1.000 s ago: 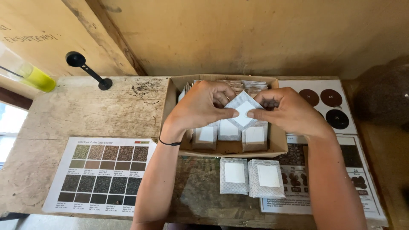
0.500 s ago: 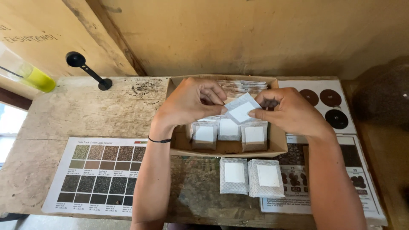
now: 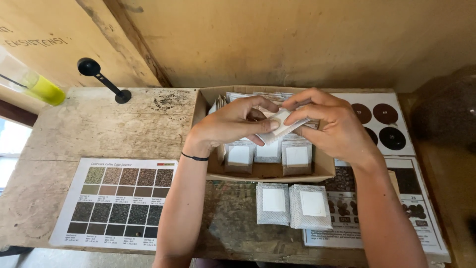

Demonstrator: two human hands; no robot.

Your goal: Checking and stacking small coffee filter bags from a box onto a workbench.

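Observation:
Both hands hold one small white packet (image 3: 280,126) above an open cardboard box (image 3: 267,171). My left hand (image 3: 233,124) pinches its lower left edge with thumb and fingers. My right hand (image 3: 332,126) grips its upper right edge. The packet is tilted, almost edge-on to the camera. Inside the box stand rows of small clear pouches with white labels (image 3: 240,155). A thin black band circles my left wrist.
Two stacks of labelled pouches (image 3: 293,205) lie on the wooden table in front of the box. A colour chart sheet (image 3: 121,201) lies at the left, a chart with dark discs (image 3: 379,124) at the right. A black scoop (image 3: 101,78) and a yellow-tinted container (image 3: 37,84) sit at the back left.
The packet has turned from facing the camera to nearly edge-on. My left hand shifted right and closed more around it; the right hand stayed on its other edge.

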